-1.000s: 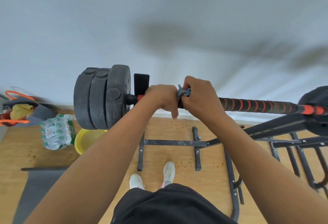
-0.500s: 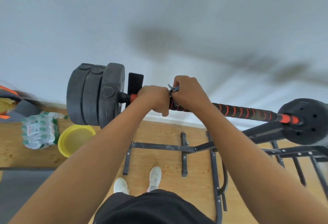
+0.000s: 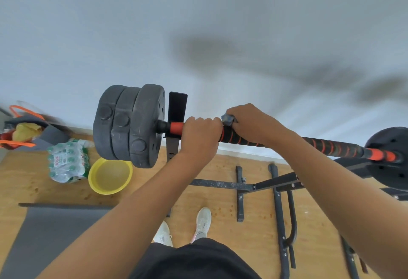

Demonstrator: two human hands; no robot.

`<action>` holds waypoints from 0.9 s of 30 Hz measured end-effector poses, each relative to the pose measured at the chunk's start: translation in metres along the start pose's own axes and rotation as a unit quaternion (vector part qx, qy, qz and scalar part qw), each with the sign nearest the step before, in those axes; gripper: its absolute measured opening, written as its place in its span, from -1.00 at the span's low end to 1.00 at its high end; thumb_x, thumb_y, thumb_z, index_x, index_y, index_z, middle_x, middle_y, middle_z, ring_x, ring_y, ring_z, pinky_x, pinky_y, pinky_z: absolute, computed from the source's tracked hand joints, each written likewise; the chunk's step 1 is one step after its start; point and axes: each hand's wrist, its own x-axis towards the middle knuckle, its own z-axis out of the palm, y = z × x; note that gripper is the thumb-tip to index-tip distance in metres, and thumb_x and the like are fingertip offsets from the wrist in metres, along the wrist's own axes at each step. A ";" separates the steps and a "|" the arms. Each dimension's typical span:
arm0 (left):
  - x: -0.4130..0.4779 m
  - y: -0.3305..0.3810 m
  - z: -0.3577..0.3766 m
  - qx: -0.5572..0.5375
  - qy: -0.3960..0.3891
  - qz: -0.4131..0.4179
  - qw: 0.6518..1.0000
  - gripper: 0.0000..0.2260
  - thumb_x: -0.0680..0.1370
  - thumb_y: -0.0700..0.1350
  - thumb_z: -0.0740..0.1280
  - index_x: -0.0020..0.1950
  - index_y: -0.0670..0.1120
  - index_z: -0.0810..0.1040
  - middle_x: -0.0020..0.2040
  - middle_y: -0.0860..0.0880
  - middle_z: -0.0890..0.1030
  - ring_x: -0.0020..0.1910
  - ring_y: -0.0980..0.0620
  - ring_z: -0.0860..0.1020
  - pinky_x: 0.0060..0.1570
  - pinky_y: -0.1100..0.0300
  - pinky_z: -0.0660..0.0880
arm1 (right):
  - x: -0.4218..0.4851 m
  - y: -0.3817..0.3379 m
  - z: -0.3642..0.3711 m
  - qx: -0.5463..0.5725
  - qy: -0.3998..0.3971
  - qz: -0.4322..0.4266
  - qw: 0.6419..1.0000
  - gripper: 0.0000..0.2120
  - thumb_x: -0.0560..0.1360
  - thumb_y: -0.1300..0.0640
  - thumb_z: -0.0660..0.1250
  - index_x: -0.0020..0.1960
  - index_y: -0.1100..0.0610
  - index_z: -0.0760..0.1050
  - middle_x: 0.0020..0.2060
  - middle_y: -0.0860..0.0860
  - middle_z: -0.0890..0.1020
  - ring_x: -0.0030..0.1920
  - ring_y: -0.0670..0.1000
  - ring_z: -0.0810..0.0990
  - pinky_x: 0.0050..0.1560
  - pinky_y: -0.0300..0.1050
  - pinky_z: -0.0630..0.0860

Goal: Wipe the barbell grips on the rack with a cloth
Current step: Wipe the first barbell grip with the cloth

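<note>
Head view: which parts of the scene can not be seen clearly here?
- Grey cloth: mostly hidden inside the right hand.
- Black and orange barbell grip: partly covered by the left hand.
- Right black weight plate: cut by the frame edge.
- Label on the shrink-wrapped pack of water bottles: too small.

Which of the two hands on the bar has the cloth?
The right hand: a bit of grey cloth pokes out at its thumb side, against the striped bar grip. The left hand, nearer the three stacked plates, grips bare-handed.
</note>
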 end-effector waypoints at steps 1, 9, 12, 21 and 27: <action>0.001 0.001 0.000 0.003 -0.004 -0.006 1.000 -0.82 0.57 -0.11 0.36 -0.13 -0.01 0.36 -0.37 0.06 0.32 -0.31 -0.01 0.40 -0.18 0.11 0.25 | -0.003 0.001 -0.001 0.012 -0.016 0.000 1.000 -0.77 0.57 0.22 0.11 -0.22 0.15 0.44 -0.32 0.02 0.55 -0.26 0.10 0.57 -0.19 0.04 0.53; 0.027 -0.005 -0.016 -0.041 -0.121 -0.028 0.991 -0.80 0.49 -0.14 0.37 -0.26 -0.01 0.38 -0.34 0.03 0.44 -0.36 -0.01 0.47 -0.26 0.14 0.37 | -0.030 -0.011 0.018 -0.025 0.056 -0.041 0.997 -0.82 0.46 0.37 0.17 -0.19 0.14 0.46 -0.26 0.05 0.54 -0.24 0.09 0.53 -0.21 0.09 0.55; 0.040 -0.009 -0.023 -0.060 -0.213 -0.016 0.975 -0.78 0.47 -0.07 0.44 -0.22 -0.02 0.40 -0.30 0.04 0.51 -0.37 0.03 0.46 -0.29 0.15 0.37 | -0.041 -0.011 0.027 -0.074 0.095 -0.079 0.990 -0.78 0.48 0.37 0.19 0.00 0.12 0.48 -0.10 -0.02 0.54 0.01 0.01 0.45 -0.09 0.01 0.54; 0.015 -0.006 -0.003 -0.030 -0.023 0.002 0.999 -0.73 0.52 0.11 0.43 -0.13 0.01 0.40 -0.32 0.06 0.41 -0.29 -0.02 0.40 -0.14 0.09 0.22 | -0.021 0.000 -0.009 0.005 0.065 -0.044 0.997 -0.73 0.53 0.30 0.19 0.15 0.15 0.56 -0.06 0.03 0.65 -0.04 0.10 0.60 -0.02 0.03 0.56; 0.018 -0.002 -0.001 0.006 -0.035 -0.006 0.999 -0.84 0.57 -0.20 0.27 -0.16 0.03 0.43 -0.41 0.06 0.26 -0.33 -0.02 0.41 -0.18 0.11 0.22 | -0.022 -0.015 0.003 -0.062 0.025 -0.036 0.997 -0.82 0.52 0.31 0.15 -0.22 0.13 0.36 -0.23 0.03 0.48 -0.20 0.02 0.41 -0.27 -0.14 0.36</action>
